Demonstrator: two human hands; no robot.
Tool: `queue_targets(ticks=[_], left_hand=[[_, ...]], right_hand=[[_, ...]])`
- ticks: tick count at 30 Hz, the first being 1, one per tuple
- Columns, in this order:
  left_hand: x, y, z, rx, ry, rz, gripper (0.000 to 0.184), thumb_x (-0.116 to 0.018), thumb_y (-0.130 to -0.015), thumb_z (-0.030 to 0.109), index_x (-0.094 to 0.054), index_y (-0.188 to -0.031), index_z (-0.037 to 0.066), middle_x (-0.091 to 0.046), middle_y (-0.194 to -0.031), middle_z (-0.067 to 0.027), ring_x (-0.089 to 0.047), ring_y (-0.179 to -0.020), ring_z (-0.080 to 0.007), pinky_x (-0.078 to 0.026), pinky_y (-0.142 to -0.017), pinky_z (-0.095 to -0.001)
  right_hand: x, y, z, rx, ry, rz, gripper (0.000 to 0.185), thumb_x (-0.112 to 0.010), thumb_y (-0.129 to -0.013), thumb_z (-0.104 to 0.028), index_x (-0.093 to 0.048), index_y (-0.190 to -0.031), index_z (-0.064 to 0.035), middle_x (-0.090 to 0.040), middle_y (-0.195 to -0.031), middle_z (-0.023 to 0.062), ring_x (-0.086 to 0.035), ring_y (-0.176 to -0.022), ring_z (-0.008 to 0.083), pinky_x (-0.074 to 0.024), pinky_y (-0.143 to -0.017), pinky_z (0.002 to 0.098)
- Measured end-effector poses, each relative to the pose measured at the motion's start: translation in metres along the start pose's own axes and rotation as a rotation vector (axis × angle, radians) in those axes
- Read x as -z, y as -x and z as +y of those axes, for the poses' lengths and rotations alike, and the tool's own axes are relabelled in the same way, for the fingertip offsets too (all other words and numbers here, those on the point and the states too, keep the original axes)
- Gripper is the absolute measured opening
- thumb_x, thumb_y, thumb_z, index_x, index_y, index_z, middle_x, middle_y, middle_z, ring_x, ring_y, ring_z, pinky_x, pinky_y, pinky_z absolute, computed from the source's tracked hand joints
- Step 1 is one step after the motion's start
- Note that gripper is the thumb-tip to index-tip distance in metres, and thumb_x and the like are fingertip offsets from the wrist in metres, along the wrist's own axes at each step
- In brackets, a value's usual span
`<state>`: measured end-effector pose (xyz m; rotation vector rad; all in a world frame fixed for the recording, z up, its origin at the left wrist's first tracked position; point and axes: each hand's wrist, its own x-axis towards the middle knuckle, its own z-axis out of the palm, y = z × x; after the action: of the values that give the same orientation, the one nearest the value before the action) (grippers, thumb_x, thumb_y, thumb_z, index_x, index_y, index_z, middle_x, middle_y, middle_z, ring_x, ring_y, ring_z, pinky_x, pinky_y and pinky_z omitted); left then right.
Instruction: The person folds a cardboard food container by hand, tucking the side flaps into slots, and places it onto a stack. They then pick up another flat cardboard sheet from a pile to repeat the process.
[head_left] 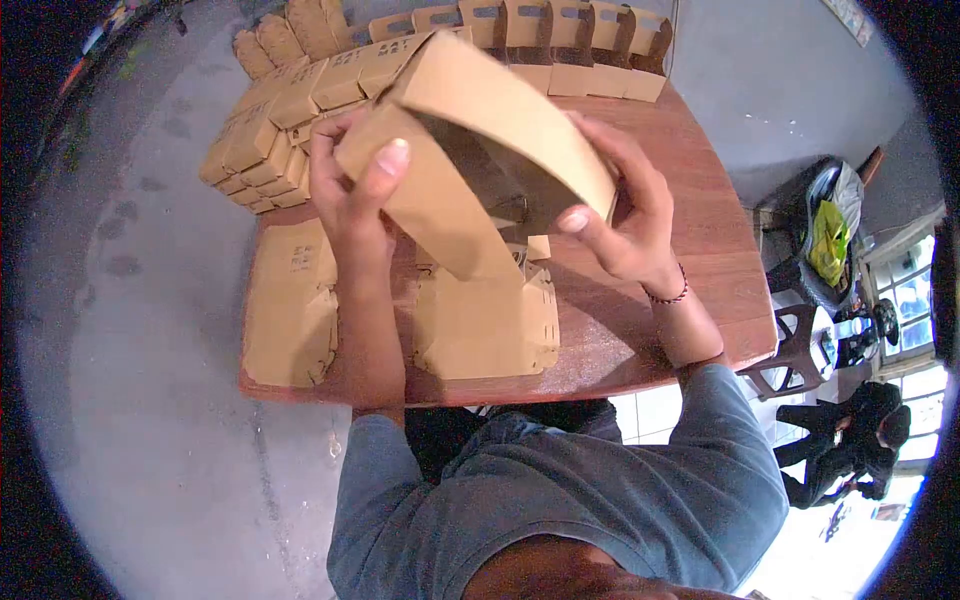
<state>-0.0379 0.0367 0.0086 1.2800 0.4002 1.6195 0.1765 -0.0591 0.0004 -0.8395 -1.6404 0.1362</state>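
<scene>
Raised above the table, a brown cardboard box (515, 100) is held between my two hands, tilted, with a dark opening facing me. My left hand (362, 185) grips its left end, the thumb lying on the outer panel. Around the right end are the fingers of my right hand (630, 205), its thumb at the near edge. Below the box, a flat cardboard piece (487, 325) with slotted side flaps lies near the table's front edge. Another flat piece (285, 320) with printing lies at the left, beside my left forearm. The fingertips behind the box are hidden.
Stacked closed boxes (255, 140) fill the back left of the wooden table (700, 240). A row of open boxes with handle cutouts (570, 45) stands along the back. A stool (795, 350), bags (835, 235) and a person in dark clothes (850, 435) are at the right.
</scene>
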Motion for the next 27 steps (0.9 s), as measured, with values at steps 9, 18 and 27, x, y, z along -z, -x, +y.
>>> queue_targets(ticks=[9,18,27], left_hand=[[0.015,0.002,-0.001,0.034,0.054,0.055,0.059,-0.07,-0.073,0.018,-0.046,-0.123,0.0,-0.057,-0.106,-0.0097,-0.059,-0.096,-0.0187,-0.051,-0.083,-0.0316],[0.031,0.0,-0.005,0.051,0.201,0.158,0.07,-0.067,-0.073,0.028,-0.04,-0.132,0.0,-0.054,-0.115,-0.0132,-0.059,-0.102,-0.0244,-0.053,-0.084,-0.0375],[0.023,0.004,-0.005,-0.019,0.156,0.244,0.071,-0.067,-0.073,0.028,-0.04,-0.132,0.0,-0.054,-0.115,-0.014,-0.059,-0.101,-0.0249,-0.052,-0.084,-0.0368]], right_hand=[[0.014,-0.004,0.003,-0.1,-0.156,0.043,0.06,-0.07,-0.085,-0.026,-0.048,-0.133,0.0012,-0.054,-0.131,0.0141,-0.051,-0.121,0.0215,-0.0382,-0.104,0.0354],[0.004,-0.001,0.006,-0.236,-0.319,0.069,0.068,-0.074,-0.081,-0.027,-0.044,-0.135,0.0011,-0.055,-0.129,0.0133,-0.052,-0.12,0.0216,-0.0393,-0.103,0.0347],[-0.01,0.01,0.003,0.017,-0.048,0.123,0.078,-0.085,-0.071,-0.029,-0.046,-0.131,0.0018,-0.059,-0.125,0.0185,-0.059,-0.113,0.0265,-0.0473,-0.095,0.0365]])
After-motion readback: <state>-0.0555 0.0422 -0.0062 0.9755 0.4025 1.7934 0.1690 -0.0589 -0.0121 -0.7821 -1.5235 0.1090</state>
